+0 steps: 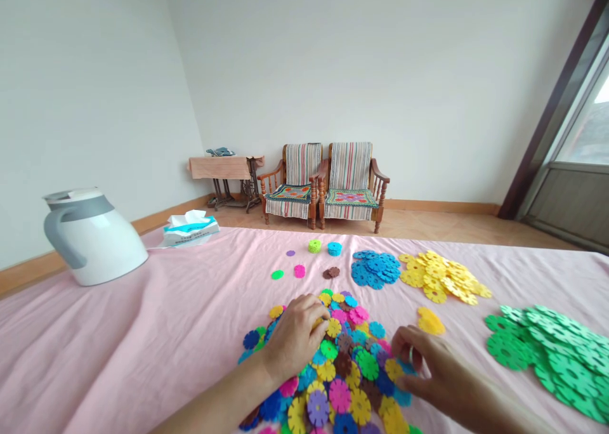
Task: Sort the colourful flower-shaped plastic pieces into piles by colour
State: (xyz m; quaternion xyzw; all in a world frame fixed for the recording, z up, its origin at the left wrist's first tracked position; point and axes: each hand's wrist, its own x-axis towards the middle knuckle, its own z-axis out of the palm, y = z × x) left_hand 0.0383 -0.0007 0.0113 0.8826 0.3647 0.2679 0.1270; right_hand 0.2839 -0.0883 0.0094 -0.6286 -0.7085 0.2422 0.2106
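A mixed pile of notched plastic snowflake discs (339, 394) in many colours lies in front of me on a pink cloth. My left hand (295, 334) rests over the pile's upper left, thumb and fingers curled together, with a bit of a yellow disc (318, 322) showing between them. At the right edge of the pile, my right hand (425, 362) has its thumb and fingers apart, close around a yellow disc (394, 369) and blue ones. Just beyond it are smeared yellow discs (431, 322).
Sorted heaps of blue discs (375, 270), yellow discs (440, 276) and green discs (556, 355) lie to the right. Small stacks of lime discs (314, 246) and light-blue discs (334, 249) stand farther back, near brown discs (332, 273). A white jug (102, 243) and tissue box (191, 229) are left.
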